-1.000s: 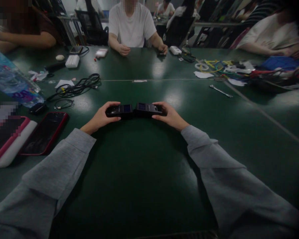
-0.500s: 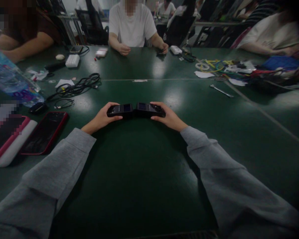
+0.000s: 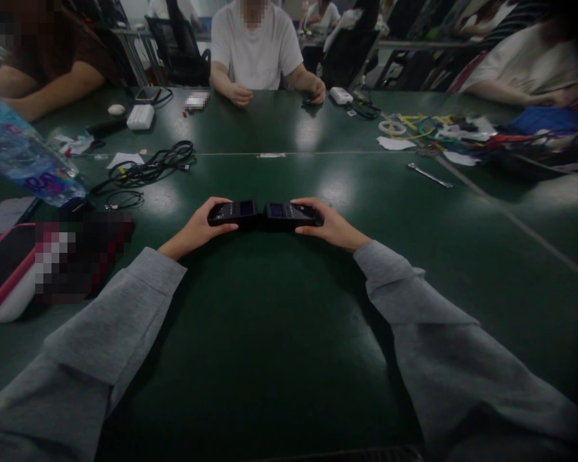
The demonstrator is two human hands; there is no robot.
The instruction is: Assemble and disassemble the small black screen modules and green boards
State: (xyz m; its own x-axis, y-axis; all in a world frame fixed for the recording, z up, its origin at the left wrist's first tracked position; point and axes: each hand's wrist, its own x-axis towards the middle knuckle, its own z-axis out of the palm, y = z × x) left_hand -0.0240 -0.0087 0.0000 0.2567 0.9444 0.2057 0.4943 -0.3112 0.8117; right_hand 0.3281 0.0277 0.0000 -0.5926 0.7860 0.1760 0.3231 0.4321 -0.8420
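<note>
Left hand (image 3: 197, 228) grips the left black device (image 3: 234, 213), right hand (image 3: 330, 226) the right black device (image 3: 289, 214); devices touch end to end mid-table (image 3: 279, 333). Cable bundle (image 3: 149, 168) beyond-left of them, wrench (image 3: 428, 176) beyond-right, both well apart.

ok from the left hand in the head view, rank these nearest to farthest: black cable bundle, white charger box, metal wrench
1. black cable bundle, beyond the left hand, to its left
2. white charger box, farther back on the left
3. metal wrench, far across on the right side

right hand (image 3: 334, 226) and its device (image 3: 291, 214) edged rightward
</note>
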